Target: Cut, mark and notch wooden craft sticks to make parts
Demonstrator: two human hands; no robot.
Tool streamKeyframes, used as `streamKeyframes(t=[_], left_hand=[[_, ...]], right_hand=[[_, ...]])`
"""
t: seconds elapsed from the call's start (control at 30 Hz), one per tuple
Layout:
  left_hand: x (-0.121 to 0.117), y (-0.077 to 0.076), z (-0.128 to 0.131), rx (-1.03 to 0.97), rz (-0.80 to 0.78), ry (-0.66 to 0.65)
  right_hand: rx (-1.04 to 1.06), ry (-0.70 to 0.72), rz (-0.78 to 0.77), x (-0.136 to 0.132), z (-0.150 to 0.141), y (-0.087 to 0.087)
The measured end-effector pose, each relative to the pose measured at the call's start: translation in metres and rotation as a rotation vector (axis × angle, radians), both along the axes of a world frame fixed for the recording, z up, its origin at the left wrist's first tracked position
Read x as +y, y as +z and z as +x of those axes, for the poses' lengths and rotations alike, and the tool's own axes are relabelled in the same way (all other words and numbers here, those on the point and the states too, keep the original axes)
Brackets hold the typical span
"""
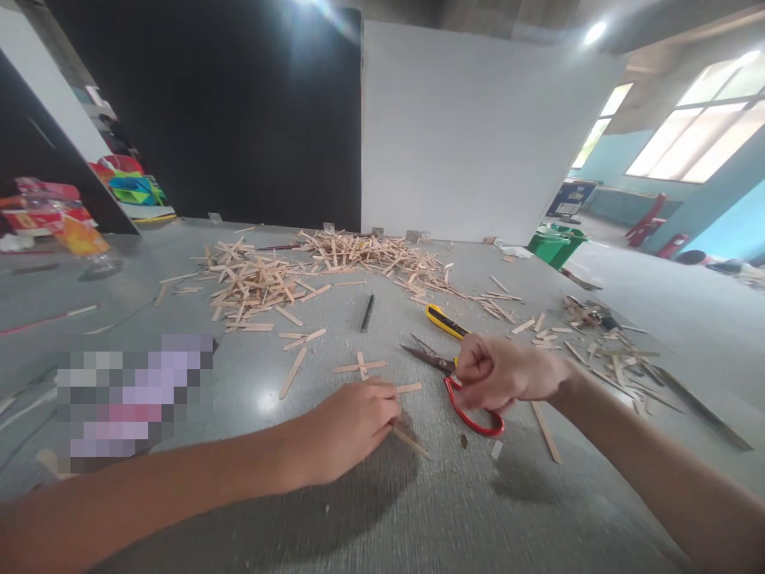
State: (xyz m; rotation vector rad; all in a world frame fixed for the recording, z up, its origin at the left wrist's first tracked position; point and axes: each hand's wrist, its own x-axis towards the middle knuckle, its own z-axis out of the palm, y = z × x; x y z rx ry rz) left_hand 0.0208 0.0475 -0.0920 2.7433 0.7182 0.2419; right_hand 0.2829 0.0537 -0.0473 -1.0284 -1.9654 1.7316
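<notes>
My right hand (505, 373) is closed around the red handles of a pair of scissors (463, 399) whose blades (427, 356) point left and lie open just above the grey table (382, 494). My left hand (352, 426) is closed in a pinch on a thin wooden stick (409, 440) that pokes out to the right along the table. A small cross of two sticks (362, 367) lies just beyond my left hand, and a short stick (409, 388) lies next to my fingers.
A big heap of wooden sticks (268, 279) spreads across the far table. A yellow utility knife (445, 320) and a black pen (366, 312) lie behind the scissors. More stick scraps (603, 351) lie at right. Green bins (555, 243) stand beyond the white board (472, 135).
</notes>
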Motion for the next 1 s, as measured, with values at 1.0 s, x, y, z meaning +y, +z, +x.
streamKeyframes(t=[1.0], left_hand=[[0.008,0.024,-0.034,0.246,-0.066,0.22]], right_hand=[[-0.651,-0.046,0.957,0.002,-0.033,-0.052]])
